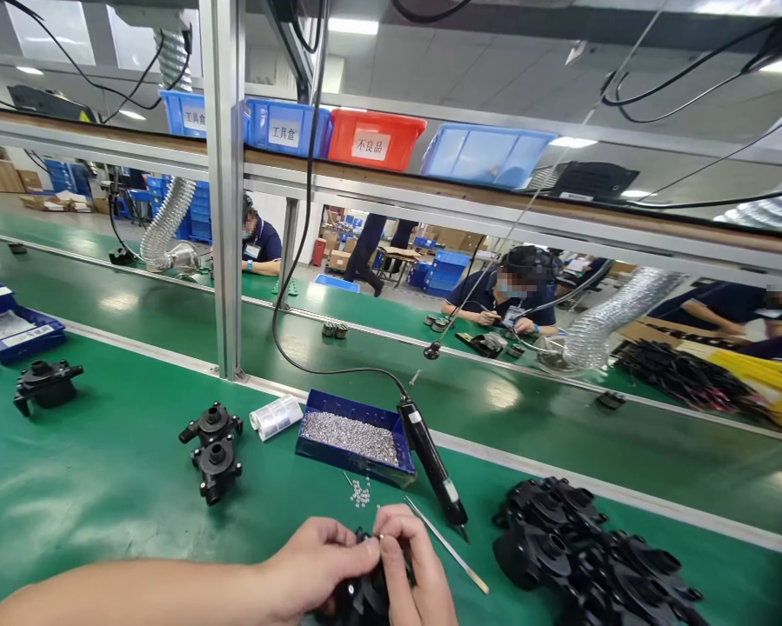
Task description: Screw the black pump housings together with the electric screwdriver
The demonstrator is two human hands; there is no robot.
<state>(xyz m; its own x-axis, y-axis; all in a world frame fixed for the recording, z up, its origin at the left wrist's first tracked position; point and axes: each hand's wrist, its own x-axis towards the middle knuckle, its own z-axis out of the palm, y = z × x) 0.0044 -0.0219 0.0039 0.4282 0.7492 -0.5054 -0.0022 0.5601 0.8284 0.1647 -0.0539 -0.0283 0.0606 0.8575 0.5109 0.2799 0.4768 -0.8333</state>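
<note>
1 black housing (364, 600) is located at the lower edge of the view, between the 2 hands. It is gripped by the left hand (318, 561). The right hand (420, 569) is placed against it, thumb and forefinger brought together; whether a small part is pinched cannot be told. Loose metal pieces (360, 496) are scattered on the green bench (103, 522), near the blue tray (357, 462). The corded screwdriver (433, 462) is leaned against the tray's right end.
</note>
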